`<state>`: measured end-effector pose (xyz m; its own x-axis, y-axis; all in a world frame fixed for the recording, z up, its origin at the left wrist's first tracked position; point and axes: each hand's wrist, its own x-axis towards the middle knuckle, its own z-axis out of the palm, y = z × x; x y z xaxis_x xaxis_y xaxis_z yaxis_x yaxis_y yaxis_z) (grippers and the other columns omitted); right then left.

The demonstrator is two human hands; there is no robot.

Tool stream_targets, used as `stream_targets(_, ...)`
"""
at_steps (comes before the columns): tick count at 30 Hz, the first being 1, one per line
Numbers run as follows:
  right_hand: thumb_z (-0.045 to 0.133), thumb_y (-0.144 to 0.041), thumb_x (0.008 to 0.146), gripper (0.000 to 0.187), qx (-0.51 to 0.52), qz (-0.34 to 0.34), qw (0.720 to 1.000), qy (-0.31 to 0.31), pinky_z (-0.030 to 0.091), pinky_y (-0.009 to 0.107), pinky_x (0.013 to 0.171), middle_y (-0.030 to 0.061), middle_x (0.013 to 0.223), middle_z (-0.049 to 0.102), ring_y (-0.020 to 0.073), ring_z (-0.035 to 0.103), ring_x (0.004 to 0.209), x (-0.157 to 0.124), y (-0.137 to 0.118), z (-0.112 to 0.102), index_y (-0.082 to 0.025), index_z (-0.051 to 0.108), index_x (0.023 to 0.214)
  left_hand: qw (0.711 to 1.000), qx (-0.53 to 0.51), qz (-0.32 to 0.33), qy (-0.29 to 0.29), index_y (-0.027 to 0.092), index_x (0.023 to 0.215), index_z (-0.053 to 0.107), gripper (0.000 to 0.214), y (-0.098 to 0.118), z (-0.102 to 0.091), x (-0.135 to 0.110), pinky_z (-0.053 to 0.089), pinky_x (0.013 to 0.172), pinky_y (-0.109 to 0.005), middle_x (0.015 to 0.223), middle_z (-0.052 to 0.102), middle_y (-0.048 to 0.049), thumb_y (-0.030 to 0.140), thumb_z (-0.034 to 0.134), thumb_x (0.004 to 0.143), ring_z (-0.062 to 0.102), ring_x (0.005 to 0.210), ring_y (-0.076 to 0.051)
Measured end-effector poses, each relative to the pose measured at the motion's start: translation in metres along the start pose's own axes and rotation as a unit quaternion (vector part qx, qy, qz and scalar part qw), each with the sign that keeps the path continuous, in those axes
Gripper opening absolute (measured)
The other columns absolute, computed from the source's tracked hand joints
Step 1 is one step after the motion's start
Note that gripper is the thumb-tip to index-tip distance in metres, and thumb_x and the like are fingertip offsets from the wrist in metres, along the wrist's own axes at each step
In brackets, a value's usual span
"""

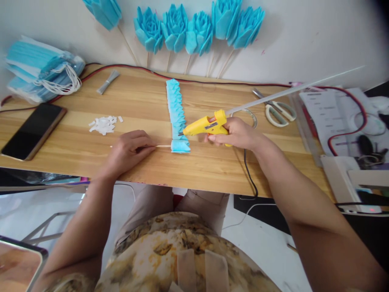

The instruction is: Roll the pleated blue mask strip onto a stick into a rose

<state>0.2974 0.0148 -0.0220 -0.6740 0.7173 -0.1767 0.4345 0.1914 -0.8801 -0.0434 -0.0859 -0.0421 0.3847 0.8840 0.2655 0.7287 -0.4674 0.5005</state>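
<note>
Blotchy shirt [142,259] and pale trousers [152,205]

The shirt, at six o'clock, is mottled in cream, mustard, brown and grey. Two flat beige strips [216,269] lie on its front. A sleeve [73,282] in similar colours shows between seven and eight o'clock. The trousers, plain greyish beige, show at the shirt's twelve o'clock. The left hand [132,148] and right hand [238,134] are bare, like both forearms [94,215].

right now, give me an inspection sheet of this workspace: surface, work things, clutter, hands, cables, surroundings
Surface: wooden table, light grain
Work things: pleated blue strip, thin stick reaching its near end
Clutter: phone, face masks, scissors, white scraps
Hands: left hand holds the stick; right hand grips a yellow glue gun, nozzle at the strip, contact unclear
Cables: red-and-black cable along the wall; black cord below right hand
Surroundings: six blue flowers against the wall
</note>
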Motion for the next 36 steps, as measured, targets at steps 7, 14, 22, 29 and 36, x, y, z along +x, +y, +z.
stream_targets(7, 0.075, -0.043, 0.084, 0.027, 0.091, -0.019, 0.994, 0.061, 0.047, 0.026, 0.053, 0.0059, 0.084, 0.076, 0.0128, 0.064, 0.064, 0.0, -0.003, 0.003, -0.017, 0.075, 0.093, 1.0, 0.002, 0.003, 0.002, 0.021, 0.088, 0.072, 0.027, -0.001, 0.001, 0.001, 0.051, 0.072, -0.027, 0.087, 0.073, -0.0051, 0.035, 0.055, 0.103, 0.069, 0.079, -0.017)
stream_targets(14, 0.076, -0.043, 0.083, 0.03, 0.138, -0.013, 0.987, 0.088, 0.047, 0.024, 0.05, 0.0082, 0.09, 0.075, 0.012, 0.062, 0.065, 0.009, 0.004, 0.01, -0.016, 0.073, 0.094, 1.0, 0.0, 0.014, 0.011, 0.021, 0.088, 0.073, 0.025, -0.001, 0.001, 0.0, 0.051, 0.072, -0.027, 0.087, 0.074, -0.005, 0.033, 0.057, 0.103, 0.07, 0.079, -0.017)
stream_targets(22, 0.07, -0.039, 0.09, 0.024, 0.057, -0.012, 0.995, 0.081, 0.047, 0.026, 0.054, 0.0023, 0.074, 0.069, 0.0118, 0.059, 0.061, 0.007, 0.012, 0.015, -0.017, 0.071, 0.097, 1.0, 0.01, 0.007, 0.006, 0.022, 0.089, 0.073, 0.026, -0.003, 0.001, 0.0, 0.052, 0.072, -0.028, 0.088, 0.075, -0.0051, 0.035, 0.055, 0.103, 0.07, 0.08, -0.018)
stream_targets(29, 0.065, -0.038, 0.091, 0.019, -0.039, -0.04, 0.996, 0.066, 0.046, 0.03, 0.063, -0.0014, 0.069, 0.065, 0.0138, 0.058, 0.062, 0.005, 0.002, 0.018, -0.019, 0.068, 0.096, 1.0, 0.009, 0.009, 0.007, 0.021, 0.089, 0.073, 0.026, -0.002, 0.0, 0.0, 0.052, 0.072, -0.028, 0.088, 0.074, -0.0059, 0.034, 0.056, 0.103, 0.07, 0.08, -0.018)
stream_targets(36, 0.066, -0.035, 0.089, 0.015, -0.07, -0.046, 0.995, 0.059, 0.044, 0.032, 0.065, -0.0009, 0.067, 0.063, 0.0156, 0.058, 0.064, 0.003, -0.008, 0.019, -0.02, 0.066, 0.088, 1.0, 0.013, 0.004, 0.002, 0.022, 0.088, 0.073, 0.027, -0.001, 0.0, 0.0, 0.052, 0.072, -0.028, 0.086, 0.074, -0.0049, 0.036, 0.055, 0.104, 0.07, 0.079, -0.018)
